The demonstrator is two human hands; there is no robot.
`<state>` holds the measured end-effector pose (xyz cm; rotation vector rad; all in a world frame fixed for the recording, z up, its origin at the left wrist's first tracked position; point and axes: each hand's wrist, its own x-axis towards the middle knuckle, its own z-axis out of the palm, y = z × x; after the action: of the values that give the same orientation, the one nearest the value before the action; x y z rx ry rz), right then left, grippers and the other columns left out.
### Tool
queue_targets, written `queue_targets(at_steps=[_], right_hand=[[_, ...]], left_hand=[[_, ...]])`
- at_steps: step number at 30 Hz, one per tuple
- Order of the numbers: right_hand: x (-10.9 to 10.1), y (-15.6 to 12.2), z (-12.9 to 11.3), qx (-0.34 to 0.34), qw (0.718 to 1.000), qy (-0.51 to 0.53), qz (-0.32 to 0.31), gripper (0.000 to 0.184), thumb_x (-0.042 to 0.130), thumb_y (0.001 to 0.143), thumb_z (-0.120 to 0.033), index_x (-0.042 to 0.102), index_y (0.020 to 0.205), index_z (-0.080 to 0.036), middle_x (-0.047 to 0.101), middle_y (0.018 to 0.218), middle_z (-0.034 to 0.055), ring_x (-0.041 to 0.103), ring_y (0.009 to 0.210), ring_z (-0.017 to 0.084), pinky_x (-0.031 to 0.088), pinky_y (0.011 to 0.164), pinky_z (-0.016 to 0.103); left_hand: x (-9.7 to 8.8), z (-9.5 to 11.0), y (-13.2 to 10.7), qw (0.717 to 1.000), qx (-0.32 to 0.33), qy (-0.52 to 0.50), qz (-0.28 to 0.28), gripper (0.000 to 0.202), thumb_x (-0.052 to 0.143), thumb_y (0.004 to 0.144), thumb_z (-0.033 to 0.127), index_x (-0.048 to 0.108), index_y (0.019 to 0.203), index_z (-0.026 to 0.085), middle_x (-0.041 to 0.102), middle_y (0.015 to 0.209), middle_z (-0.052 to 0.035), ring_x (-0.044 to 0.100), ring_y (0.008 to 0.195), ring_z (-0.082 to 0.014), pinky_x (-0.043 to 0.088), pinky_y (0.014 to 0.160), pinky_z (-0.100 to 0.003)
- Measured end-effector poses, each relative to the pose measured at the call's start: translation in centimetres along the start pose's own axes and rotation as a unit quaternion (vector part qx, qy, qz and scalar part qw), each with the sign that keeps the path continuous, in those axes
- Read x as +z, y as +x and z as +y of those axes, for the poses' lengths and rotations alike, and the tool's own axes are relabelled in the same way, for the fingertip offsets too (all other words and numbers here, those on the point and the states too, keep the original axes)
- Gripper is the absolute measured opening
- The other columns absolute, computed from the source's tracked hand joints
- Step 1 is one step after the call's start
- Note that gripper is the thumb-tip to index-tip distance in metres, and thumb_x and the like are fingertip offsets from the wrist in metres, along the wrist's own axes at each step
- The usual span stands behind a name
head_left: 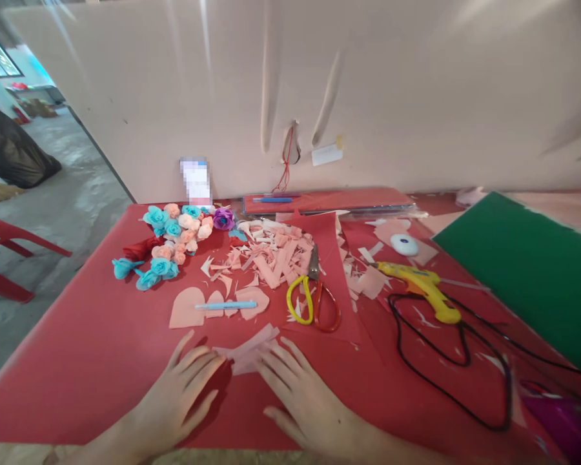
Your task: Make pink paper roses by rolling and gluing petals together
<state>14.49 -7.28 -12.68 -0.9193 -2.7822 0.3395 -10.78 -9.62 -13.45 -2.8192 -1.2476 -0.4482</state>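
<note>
A translucent pale pink paper strip [250,349] lies on the red tabletop with a fold or overlap across it. My left hand [184,381] rests at its left end, fingertips touching the edge, thumb apart. On the right end, my right hand [300,391] lies with fingers stretched over the paper. Neither hand is closed round anything. Just beyond them are pink paper petal shapes [186,309] with a light blue pen [226,305] across them. Scissors [313,294] with one yellow and one red handle lie past my right hand.
Pink paper scraps [275,252] are heaped in the middle, beside blue, pink and purple paper flowers [174,239]. A yellow glue gun [426,287] with a looping black cord lies right, near a green sheet [523,278]. A pale panel [392,84] stands behind; a red stool [10,252] is left.
</note>
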Motion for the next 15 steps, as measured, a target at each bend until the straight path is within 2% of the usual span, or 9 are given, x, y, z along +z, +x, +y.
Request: queue_targets(at_steps=[4,8,12,15], right_hand=[[-0.62,0.15,-0.24,-0.016,0.999,0.025,-0.016,0.047,0.041,0.087,-0.041,0.049,0.124,-0.014,0.053,0.128,0.0099,0.044,0.12,0.027,0.036,0.1,0.044],[-0.99,0.17,-0.18,-0.038,0.998,0.045,-0.012,0.046,0.04,0.088,-0.037,0.046,0.127,-0.013,0.054,0.127,0.0084,0.046,0.117,0.024,0.034,0.101,0.044],[-1.11,0.17,-0.01,-0.067,0.996,0.053,-0.024,0.052,0.039,0.088,-0.04,0.039,0.132,-0.013,0.043,0.136,0.0088,0.04,0.123,0.025,0.035,0.1,0.044],[-0.82,0.09,-0.38,-0.065,0.997,0.037,-0.006,0.049,0.039,0.088,-0.039,0.045,0.128,-0.013,0.048,0.133,0.0086,0.042,0.12,0.025,0.038,0.099,0.042]], left_hand=[[-0.27,-0.54,-0.27,0.999,0.028,0.019,-0.039,0.042,0.044,0.083,0.016,0.042,0.125,0.014,0.057,0.12,-0.0075,0.046,0.114,-0.0199,0.027,0.106,-0.038],[-0.3,-0.68,-0.12,0.996,0.039,0.017,-0.076,0.047,0.043,0.084,0.018,0.036,0.131,0.018,0.051,0.128,-0.0074,0.042,0.119,-0.0212,0.032,0.104,-0.041],[-0.4,-0.54,0.42,0.992,0.057,0.013,-0.11,0.051,0.044,0.085,0.022,0.03,0.135,0.022,0.045,0.134,-0.0054,0.041,0.121,-0.0226,0.036,0.102,-0.044],[-0.43,-0.52,0.55,0.992,0.069,0.012,-0.106,0.051,0.044,0.085,0.023,0.031,0.135,0.022,0.044,0.134,-0.0054,0.042,0.12,-0.0233,0.038,0.1,-0.045]])
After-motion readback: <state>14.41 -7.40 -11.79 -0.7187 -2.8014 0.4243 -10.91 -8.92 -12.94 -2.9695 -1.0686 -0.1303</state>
